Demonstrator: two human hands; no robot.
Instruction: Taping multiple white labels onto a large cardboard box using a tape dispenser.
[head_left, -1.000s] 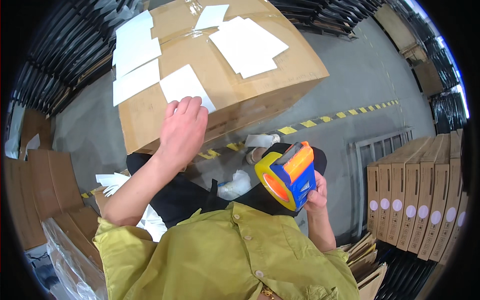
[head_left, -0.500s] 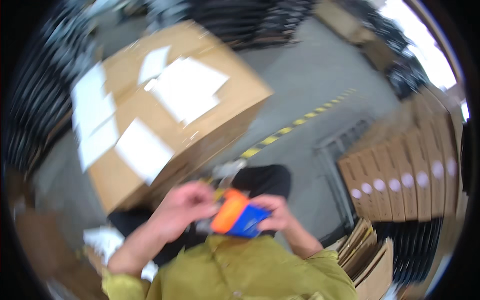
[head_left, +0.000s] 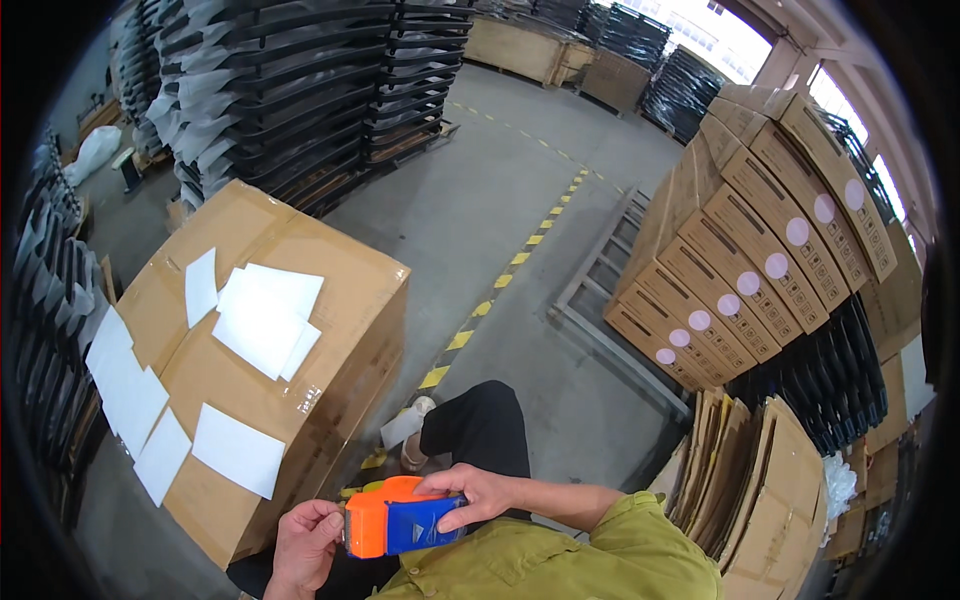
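My right hand (head_left: 478,494) grips an orange and blue tape dispenser (head_left: 412,527) from its right side, thumb across the blue part. At the dispenser's orange end, my left hand (head_left: 304,545) has its thumb and forefinger pinched together; what lies between them is too small to make out. The dispenser is held low in front of my body, over my lap. Ahead to the left stands a large brown carton (head_left: 345,262), with several white sheets (head_left: 240,450) lying on its top.
Printed cartons (head_left: 690,270) lean in a row at the right, beside a grey metal frame (head_left: 590,275). Folded cardboard (head_left: 775,480) stands near my right elbow. Black parts (head_left: 300,110) are stacked high behind the carton. Yellow-black tape (head_left: 515,262) marks the floor.
My view has turned, so the carton sits farther left and lower. Both hands and the dispenser have shifted left and down in view, the dispenser now turned closer to level.
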